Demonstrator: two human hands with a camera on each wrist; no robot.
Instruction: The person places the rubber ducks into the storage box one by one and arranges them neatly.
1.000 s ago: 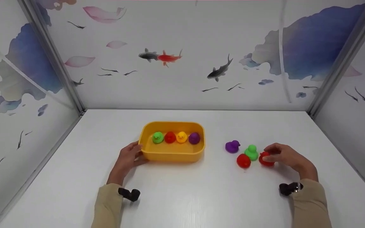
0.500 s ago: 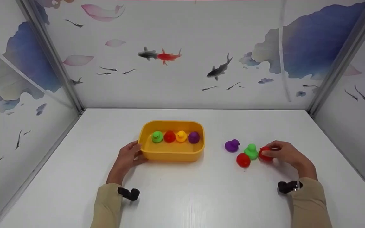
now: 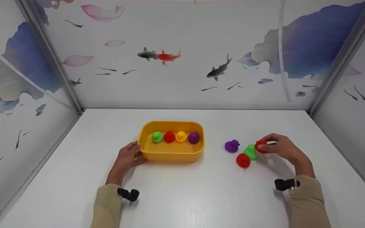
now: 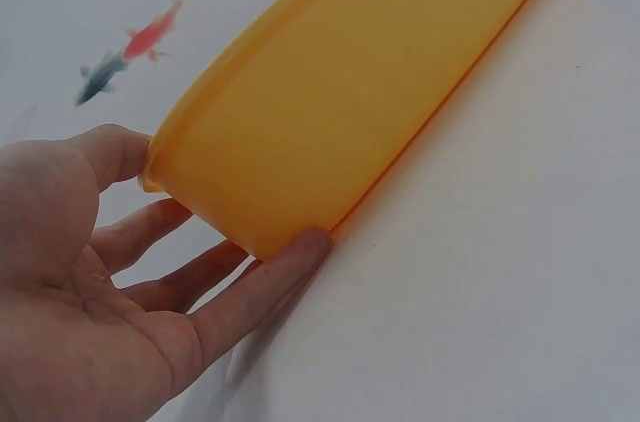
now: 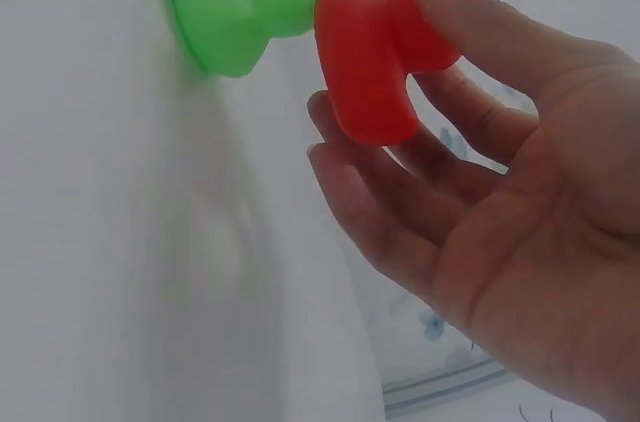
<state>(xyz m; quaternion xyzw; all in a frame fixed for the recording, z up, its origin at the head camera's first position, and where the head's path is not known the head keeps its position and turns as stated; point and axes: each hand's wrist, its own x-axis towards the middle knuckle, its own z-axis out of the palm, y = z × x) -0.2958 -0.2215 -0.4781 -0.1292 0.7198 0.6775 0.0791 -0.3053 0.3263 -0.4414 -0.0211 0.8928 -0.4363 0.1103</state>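
A red toy duck [image 3: 260,147] is pinched between the thumb and fingers of my right hand [image 3: 284,148]. In the right wrist view this red duck is tilted, raised off the table, close beside a green duck [image 5: 215,12]. A second red duck [image 3: 243,160] and a purple duck [image 3: 232,146] lie near the green one. My left hand [image 3: 127,158] holds the left end of a yellow tub [image 3: 169,157], digits at its rim and lower corner in the left wrist view. Inside, a green duck [image 3: 157,137], red duck [image 3: 169,137], yellow duck [image 3: 181,137] and purple duck [image 3: 193,137] form a row.
The white table [image 3: 182,196] is bounded by a back wall [image 3: 182,88] painted with fish and by panels on both sides. Each sleeve cuff bears a small black camera, one on the left wrist [image 3: 128,194] and one on the right [image 3: 285,184].
My right hand has lifted the red duck off the table, moving it up and slightly left in the head view. My left hand and the tub have stayed in place.
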